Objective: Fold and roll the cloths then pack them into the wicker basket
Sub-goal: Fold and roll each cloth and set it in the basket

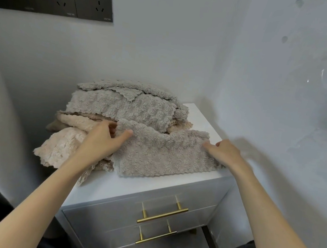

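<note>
We pinch grey cloth [160,154] with left hand [102,138] and right hand [224,151] at far corners; spread on desk [129,184] for folding.

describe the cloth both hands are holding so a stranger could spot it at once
Look at the white cabinet in the wall corner, topped with a pile of cloths. At the front of the top lies a grey cloth, its far corners held by the left hand and right hand. Unlike the pile behind and the beige cloths at left, it is spread out.
</note>
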### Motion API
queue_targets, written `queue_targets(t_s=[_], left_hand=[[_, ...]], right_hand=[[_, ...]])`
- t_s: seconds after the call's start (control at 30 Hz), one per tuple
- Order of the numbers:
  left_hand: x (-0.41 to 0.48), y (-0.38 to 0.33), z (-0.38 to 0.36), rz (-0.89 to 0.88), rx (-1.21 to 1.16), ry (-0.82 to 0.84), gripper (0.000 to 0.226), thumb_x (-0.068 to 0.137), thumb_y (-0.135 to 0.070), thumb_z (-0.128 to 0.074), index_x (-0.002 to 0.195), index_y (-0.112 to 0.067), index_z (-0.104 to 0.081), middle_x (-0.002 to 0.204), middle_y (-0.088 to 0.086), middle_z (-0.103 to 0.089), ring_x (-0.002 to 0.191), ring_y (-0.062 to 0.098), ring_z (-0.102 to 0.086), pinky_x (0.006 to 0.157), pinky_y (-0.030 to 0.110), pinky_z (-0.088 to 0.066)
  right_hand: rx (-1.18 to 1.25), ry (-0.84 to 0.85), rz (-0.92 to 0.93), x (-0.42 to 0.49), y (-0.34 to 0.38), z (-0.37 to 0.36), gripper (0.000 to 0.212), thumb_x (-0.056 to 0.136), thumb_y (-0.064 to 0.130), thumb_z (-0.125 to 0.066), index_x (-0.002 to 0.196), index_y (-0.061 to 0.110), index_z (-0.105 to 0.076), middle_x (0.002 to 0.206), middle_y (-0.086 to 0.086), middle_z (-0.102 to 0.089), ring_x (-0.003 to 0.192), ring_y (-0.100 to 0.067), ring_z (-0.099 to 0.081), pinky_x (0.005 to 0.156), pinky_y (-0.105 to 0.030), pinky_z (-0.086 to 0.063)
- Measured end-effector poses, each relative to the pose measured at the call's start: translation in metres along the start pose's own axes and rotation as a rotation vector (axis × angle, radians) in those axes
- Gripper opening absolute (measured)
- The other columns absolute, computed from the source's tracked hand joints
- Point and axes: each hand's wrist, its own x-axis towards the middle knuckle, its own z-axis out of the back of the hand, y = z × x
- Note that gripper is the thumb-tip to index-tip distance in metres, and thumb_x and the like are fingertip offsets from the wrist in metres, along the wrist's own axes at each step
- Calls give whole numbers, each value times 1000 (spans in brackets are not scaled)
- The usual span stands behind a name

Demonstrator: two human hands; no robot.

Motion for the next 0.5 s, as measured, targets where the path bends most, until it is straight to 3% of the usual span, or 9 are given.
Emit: queue_targets(t_s=[0.07,0.1,0.17,0.27,0.37,0.43,0.5], left_hand=[[3,-2,-6,-9,68,7,54,85,-54,-58,101,-2,-56,75,-5,-52,70,14,-53,53,25,-33],[4,-4,-8,-10,91,4,48,87,-52,-58,93,-5,-56,74,-1,-53,70,17,-54,52,27,-32],[4,-8,-10,-24,112,-15,37,90,-45,-58,83,-9,-51,72,3,-53,66,18,-50,52,29,-32],[1,-15,-12,-42,64,-31,30,93,-36,-57,77,-12,-46,72,5,-51,61,14,-44,51,30,-30],[-4,-27,-15,3,-148,-19,25,94,-37,-54,82,-17,-44,80,1,-51,67,12,-45,54,30,-30],[-6,-34,-20,51,-296,26,20,95,-35,-54,94,-17,-45,83,-2,-50,72,11,-47,55,29,-31],[-10,-39,-28,61,-282,48,26,95,-30,-54,110,-12,-41,83,-2,-46,72,13,-46,57,29,-35]], right_hand=[[-27,29,20,1,2,0,45,80,55,-60,82,11,-50,85,-8,-58,97,-31,-61,80,-35,-45],[-19,47,31,0,1,0,42,80,50,-64,71,13,-46,71,-4,-57,80,-26,-62,70,-32,-44],[5,53,54,-3,1,1,41,79,38,-68,61,14,-41,48,3,-48,52,-17,-51,51,-25,-34],[83,24,46,-8,-3,9,25,75,32,-67,70,13,-53,65,0,-56,62,-15,-54,51,-25,-34],[204,-32,56,-12,-12,21,17,75,28,-65,73,18,-51,72,3,-55,72,-17,-55,52,-26,-34],[189,-68,58,-15,-21,24,25,77,28,-65,91,16,-48,79,3,-54,78,-18,-53,57,-28,-36],[126,-110,50,-15,-29,22,43,79,26,-65,109,17,-37,88,0,-55,86,-22,-54,68,-32,-42]])
